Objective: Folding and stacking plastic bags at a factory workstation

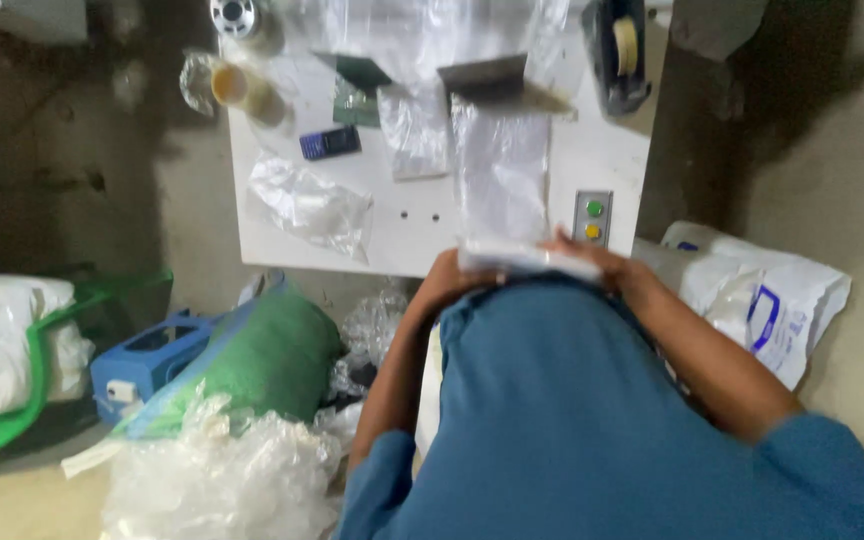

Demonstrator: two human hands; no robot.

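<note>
So the flat white plastic-wrapped packet [527, 258] sits right at the near edge of the white table [272, 225], just past the person's blue-shirted body. Both hands are on it: the left hand [444, 275] grips its 9 o'clock end, the right hand [592, 256] closes over its 3 o'clock end. Fingers look wrapped around the edges, though it's all pretty motion-blurred, so I can't tell exactly how tight.

Straight up at 12 o'clock from the packet there's a long clear plastic bag [500, 165] lying flat on the table, its far end tucked under a grey metal plate [487, 80]. Just at 1 o'clock of the right hand is a small grey panel with a green and a yellow button [592, 218].

Further out at 10 o'clock: a crumpled clear bag [310, 205], and beyond that a small dark blue phone-like gadget [330, 143]. A cream-coloured roll in plastic [235, 87] is way up at 11 o'clock, and a dark tape dispenser with a pale roll [620, 50] at 1 o'clock on the far corner.

Off the table, at 3 o'clock there's a white printed plastic sack [762, 295] on the floor. At 8 o'clock a green fabric bundle in clear wrap [267, 360], a blue plastic box [147, 360] next to it, and a heap of crinkled clear plastic [217, 475] nearer in.
</note>
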